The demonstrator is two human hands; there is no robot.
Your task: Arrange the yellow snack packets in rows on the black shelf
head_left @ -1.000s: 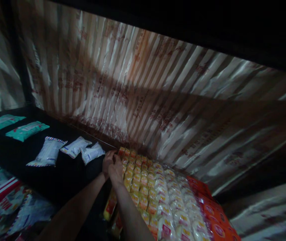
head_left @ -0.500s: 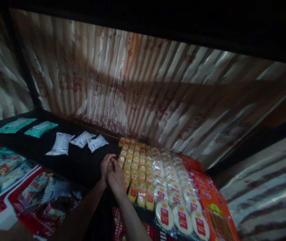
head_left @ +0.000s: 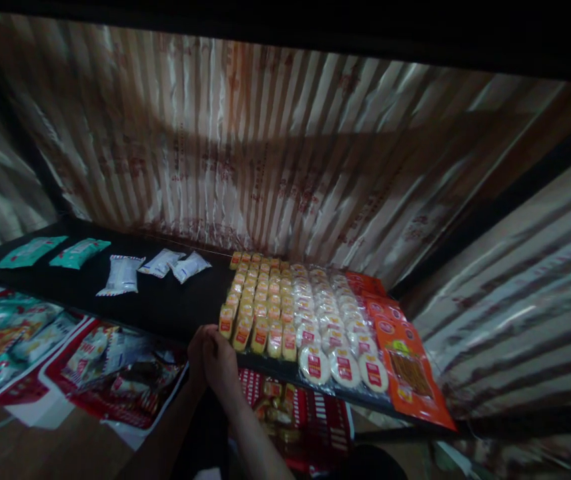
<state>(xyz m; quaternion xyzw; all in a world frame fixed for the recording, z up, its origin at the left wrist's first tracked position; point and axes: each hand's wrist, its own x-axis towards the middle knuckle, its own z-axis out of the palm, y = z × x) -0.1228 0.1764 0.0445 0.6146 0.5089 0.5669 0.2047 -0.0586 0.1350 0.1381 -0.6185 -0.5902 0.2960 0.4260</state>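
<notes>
My left hand (head_left: 197,355) and my right hand (head_left: 222,365) are pressed together at the shelf's front edge, fingers curled in. Whatever may be between them is hidden. Just beyond the fingertips stands the front yellow-wrapped snack cake (head_left: 226,321) of the leftmost column; I cannot tell if they touch it. Several columns of yellow packs (head_left: 260,333) with red labels run back from there. To their right are columns of round white cakes (head_left: 314,364) in clear wrap, then flat orange bags (head_left: 408,373).
On the black shelf (head_left: 165,303) to the left lie white packets (head_left: 121,275) and two green packets (head_left: 79,253). Below hang red baskets (head_left: 48,377) of packaged snacks, with another red basket (head_left: 323,420) under the cakes. A dark beam (head_left: 285,33) crosses overhead; striped sheeting (head_left: 245,147) hangs behind.
My joined hands have drawn back from beside the yellow column to the shelf's front edge. The view has shifted, showing more of the baskets below.
</notes>
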